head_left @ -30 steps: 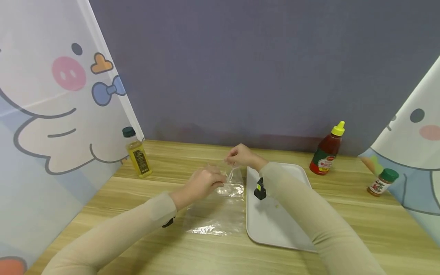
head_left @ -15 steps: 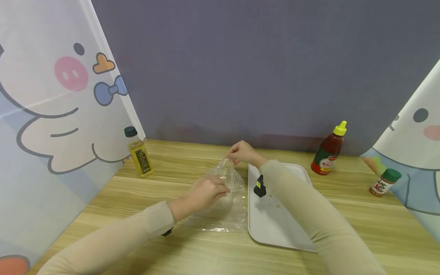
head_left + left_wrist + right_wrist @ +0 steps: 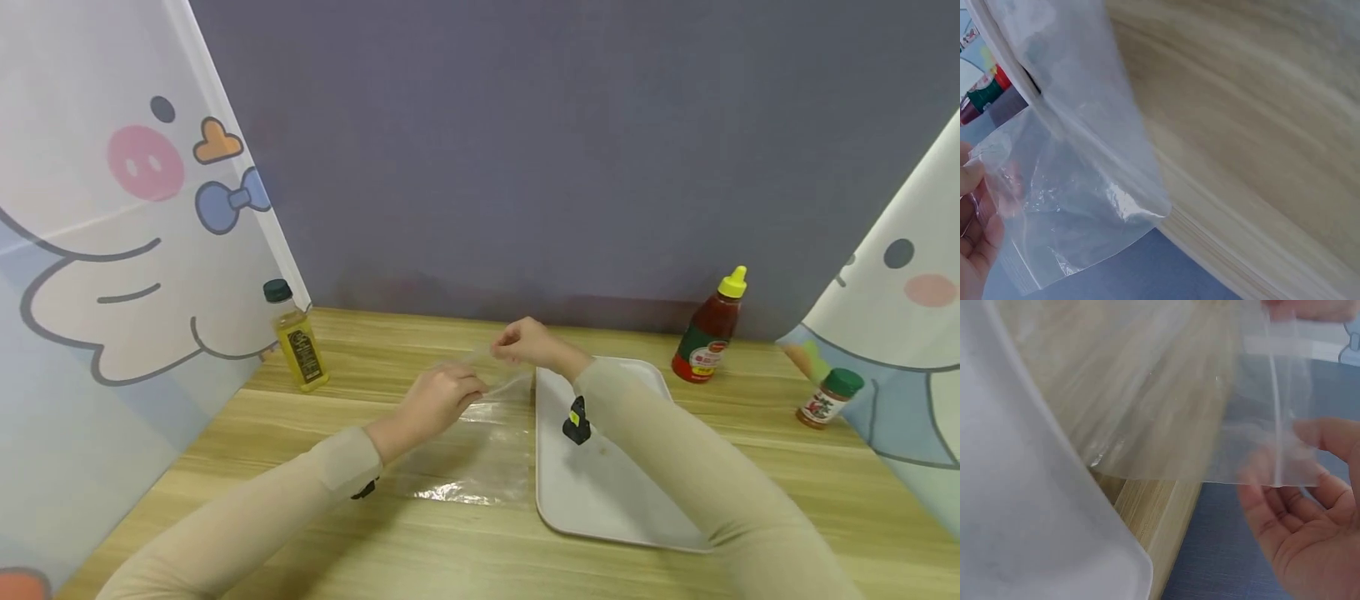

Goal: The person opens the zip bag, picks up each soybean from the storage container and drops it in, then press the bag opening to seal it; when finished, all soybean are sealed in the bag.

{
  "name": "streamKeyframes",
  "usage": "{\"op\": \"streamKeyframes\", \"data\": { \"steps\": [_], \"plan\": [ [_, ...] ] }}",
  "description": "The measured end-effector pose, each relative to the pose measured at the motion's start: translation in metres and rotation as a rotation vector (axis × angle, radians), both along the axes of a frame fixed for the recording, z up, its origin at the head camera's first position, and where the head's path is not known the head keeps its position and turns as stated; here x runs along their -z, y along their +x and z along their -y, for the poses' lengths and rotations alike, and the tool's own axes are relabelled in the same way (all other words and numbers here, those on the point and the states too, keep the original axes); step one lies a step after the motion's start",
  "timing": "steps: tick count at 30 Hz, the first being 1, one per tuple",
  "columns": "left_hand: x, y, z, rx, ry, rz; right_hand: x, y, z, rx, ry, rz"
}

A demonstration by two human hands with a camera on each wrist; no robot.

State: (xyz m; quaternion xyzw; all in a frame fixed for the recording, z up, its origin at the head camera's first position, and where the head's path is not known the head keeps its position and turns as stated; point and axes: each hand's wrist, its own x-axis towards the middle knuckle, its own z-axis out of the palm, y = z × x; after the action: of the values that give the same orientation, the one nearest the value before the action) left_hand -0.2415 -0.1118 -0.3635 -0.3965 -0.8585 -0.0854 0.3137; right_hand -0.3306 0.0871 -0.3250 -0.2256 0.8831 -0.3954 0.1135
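A clear zip bag (image 3: 480, 454) lies on the table with its upper end raised between my hands. My left hand (image 3: 438, 400) pinches the bag's mouth edge; in the left wrist view, thumb and fingers of that hand (image 3: 977, 231) grip the crumpled film. My right hand (image 3: 528, 343) is at the far right corner of the mouth. In the right wrist view, the thumb and curled fingers of the right hand (image 3: 1316, 512) hold the film beside the zip strip (image 3: 1275, 412). I see nothing inside the bag.
Right of the bag lies a white tray (image 3: 558, 508), partly under my right forearm. A yellow oil bottle (image 3: 302, 350) stands at the back left. At the right are a red sauce bottle (image 3: 707, 337) with a yellow cap and a small green-lidded jar (image 3: 829, 398).
Half a second ago the right hand pulled the bag's corner up and away from the left. Now that hand is slightly lower, and the mouth edge stretches between both hands.
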Motion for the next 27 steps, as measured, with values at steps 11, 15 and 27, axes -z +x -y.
{"op": "streamKeyframes", "data": {
  "steps": [11, 15, 27],
  "plan": [
    [0.004, -0.007, 0.006, -0.016, 0.036, -0.031, -0.002, 0.027, -0.014, 0.048, 0.090, -0.005],
    [0.004, -0.005, 0.006, -0.008, 0.027, -0.027, 0.001, 0.033, -0.015, 0.131, 0.009, 0.052],
    [0.002, -0.002, 0.005, 0.060, 0.074, -0.049, 0.009, 0.042, -0.014, 0.293, -0.099, -0.079]
  ]
}}
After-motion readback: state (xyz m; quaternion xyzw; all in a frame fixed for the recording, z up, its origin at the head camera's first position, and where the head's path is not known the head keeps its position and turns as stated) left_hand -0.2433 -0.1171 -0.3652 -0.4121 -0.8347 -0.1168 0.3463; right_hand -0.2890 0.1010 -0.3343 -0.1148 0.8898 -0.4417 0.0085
